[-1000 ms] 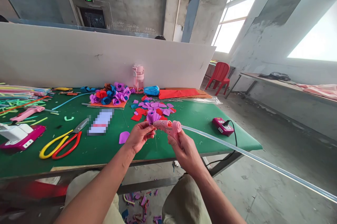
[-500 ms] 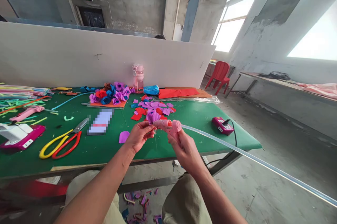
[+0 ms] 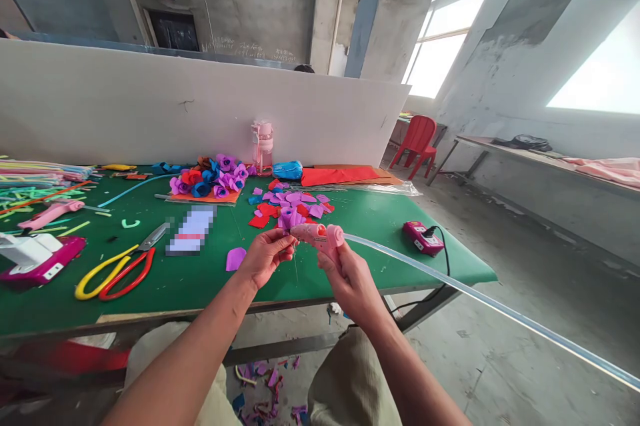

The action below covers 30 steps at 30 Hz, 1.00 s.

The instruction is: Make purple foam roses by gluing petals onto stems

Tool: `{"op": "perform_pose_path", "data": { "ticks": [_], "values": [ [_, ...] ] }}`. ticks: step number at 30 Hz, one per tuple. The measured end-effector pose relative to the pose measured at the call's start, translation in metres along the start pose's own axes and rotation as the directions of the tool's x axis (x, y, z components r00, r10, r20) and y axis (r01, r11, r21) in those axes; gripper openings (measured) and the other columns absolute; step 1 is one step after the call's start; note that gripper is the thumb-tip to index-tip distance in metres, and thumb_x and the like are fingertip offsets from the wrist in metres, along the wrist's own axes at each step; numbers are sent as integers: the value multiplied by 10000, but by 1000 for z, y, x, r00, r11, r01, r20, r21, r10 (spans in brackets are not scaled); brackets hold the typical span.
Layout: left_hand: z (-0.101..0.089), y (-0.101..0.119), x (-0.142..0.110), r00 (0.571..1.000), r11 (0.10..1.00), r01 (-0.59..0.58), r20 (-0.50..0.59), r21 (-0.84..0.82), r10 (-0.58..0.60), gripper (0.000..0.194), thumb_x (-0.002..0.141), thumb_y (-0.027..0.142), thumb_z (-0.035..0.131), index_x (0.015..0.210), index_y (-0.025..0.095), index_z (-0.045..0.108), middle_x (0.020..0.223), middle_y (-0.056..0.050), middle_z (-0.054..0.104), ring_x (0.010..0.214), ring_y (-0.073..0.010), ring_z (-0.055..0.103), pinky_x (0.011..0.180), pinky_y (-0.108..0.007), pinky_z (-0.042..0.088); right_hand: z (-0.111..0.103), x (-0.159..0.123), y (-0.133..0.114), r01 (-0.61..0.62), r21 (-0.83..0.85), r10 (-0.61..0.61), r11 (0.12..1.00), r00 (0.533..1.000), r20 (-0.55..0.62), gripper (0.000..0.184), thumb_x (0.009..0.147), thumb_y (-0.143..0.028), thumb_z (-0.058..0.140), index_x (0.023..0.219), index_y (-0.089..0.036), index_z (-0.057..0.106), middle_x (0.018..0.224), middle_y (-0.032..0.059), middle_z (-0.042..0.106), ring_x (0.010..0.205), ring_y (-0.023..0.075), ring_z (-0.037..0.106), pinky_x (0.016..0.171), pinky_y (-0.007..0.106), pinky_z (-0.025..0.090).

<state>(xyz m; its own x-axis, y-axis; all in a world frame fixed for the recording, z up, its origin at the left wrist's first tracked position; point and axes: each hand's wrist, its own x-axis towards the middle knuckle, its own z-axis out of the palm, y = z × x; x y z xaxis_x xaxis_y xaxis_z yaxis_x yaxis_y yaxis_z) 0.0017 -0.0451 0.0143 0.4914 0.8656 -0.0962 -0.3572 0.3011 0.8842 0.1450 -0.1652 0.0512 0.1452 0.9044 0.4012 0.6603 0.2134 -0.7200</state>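
Observation:
My right hand is closed round the handle of a pink hot glue gun. A long clear glue stick runs out of the gun's back end to the lower right. My left hand pinches the base of a purple paper flower, and the gun's nozzle meets the flower's underside by my fingertips. Behind the flower lies a pile of purple, red and blue paper petals. One loose purple petal rests to the left of my left hand.
Finished paper flowers stand at the back, near a pink bottle. Scissors with yellow and red handles lie left. A second pink glue gun and a power strip are further left. Another power strip sits right.
Hardly anything differs. My hands, the glue gun and the flower keep almost the same place, with the nozzle still at the flower's base.

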Motion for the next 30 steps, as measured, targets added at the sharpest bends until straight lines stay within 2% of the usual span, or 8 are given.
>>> {"op": "perform_pose_path", "data": {
  "ticks": [9,13,15,18,23,27,29,30],
  "values": [
    [-1,0,-1,1000,1000,13,-7,-1,-13,245,562,244,807,705,118,654,646,-18,630,541,-65,538,514,-186,435,-2,-1,-1,-21,17,21,1000,1000,-5,261,885,-324,410,1038,-157,541,697,12,580,573,127,466,542,235,358],
    [1,3,-2,999,999,32,-5,-15,-32,232,585,241,798,729,120,661,676,-31,643,531,-57,523,486,-175,415,-6,1,2,-118,182,117,976,993,14,250,869,-384,449,892,-166,570,562,-25,491,482,104,416,481,226,339],
    [2,4,-3,999,999,44,6,-28,-44,225,594,234,793,741,121,666,678,-31,642,527,-57,518,473,-176,408,-8,1,5,-207,339,193,918,978,74,294,864,-442,458,845,-170,567,504,-47,434,433,92,386,436,218,331],
    [3,5,-5,997,996,68,26,-56,-66,213,607,218,787,753,117,670,681,-28,639,526,-56,517,460,-174,404,-10,1,6,-321,538,278,780,947,162,351,837,-509,488,834,-167,569,482,-56,421,412,82,369,400,205,339],
    [3,5,-5,996,992,82,43,-97,-79,193,613,191,782,745,119,662,675,-18,636,525,-56,522,450,-173,405,-17,0,12,-352,698,338,624,927,165,354,802,-505,552,863,-158,589,492,-41,487,399,65,349,379,191,338],
    [1,5,-4,996,991,83,44,-108,-78,201,602,187,787,740,117,659,680,-20,639,526,-57,528,450,-171,416,-22,7,43,-344,793,430,503,895,116,331,702,-433,679,896,-185,576,743,15,625,440,57,405,368,186,346],
    [0,5,-5,996,991,75,46,-110,-71,204,599,184,786,747,115,663,680,-21,640,526,-59,530,450,-172,421,-23,12,66,-417,776,525,474,841,131,320,669,-427,692,826,-174,577,762,42,630,449,62,420,372,197,364],
    [0,6,-5,997,991,71,48,-110,-66,204,600,182,785,751,114,666,680,-22,640,525,-59,531,450,-173,422,-24,14,77,-465,736,566,492,813,136,304,671,-424,682,790,-167,573,729,50,618,458,73,429,390,213,392]
  ]
}}
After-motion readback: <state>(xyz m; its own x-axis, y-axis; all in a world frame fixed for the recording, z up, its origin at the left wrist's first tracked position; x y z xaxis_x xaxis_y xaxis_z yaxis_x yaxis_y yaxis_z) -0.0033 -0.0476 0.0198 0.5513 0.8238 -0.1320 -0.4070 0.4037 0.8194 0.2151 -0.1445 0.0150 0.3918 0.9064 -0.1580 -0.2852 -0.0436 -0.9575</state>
